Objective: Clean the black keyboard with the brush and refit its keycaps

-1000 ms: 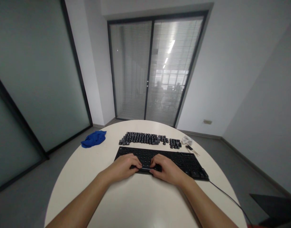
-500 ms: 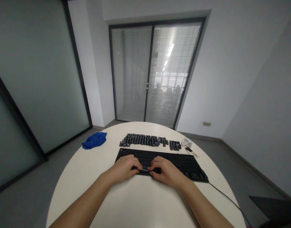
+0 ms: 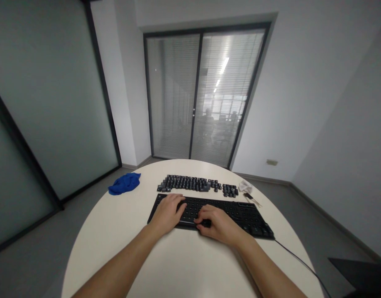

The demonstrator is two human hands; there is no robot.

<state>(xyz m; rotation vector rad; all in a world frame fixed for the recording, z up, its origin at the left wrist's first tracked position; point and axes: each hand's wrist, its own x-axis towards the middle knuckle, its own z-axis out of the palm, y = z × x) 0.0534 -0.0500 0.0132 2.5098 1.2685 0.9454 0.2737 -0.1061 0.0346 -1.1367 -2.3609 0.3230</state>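
A black keyboard (image 3: 240,213) lies across the table, with most keycaps off its main block and small round key posts showing. My left hand (image 3: 167,212) rests over its left part, fingers stretched forward and thumb apart, holding nothing that I can see. At the keyboard's front edge, near the middle, my right hand (image 3: 215,222) is closed in a pinch; what its fingertips grip is hidden. Behind the keyboard, loose black keycaps (image 3: 187,183) are laid out in rows like a keyboard layout.
A crumpled blue cloth (image 3: 124,184) lies at the table's left edge. To the right are a small clear plastic bag (image 3: 245,186) and a small tool with a black part (image 3: 251,198). The keyboard's cable (image 3: 297,258) runs over the round table's (image 3: 116,223) right edge.
My left hand has left the front edge of the keyboard and moved forward and slightly left, its fingers opening out over the keys. My right hand stays in nearly the same place.
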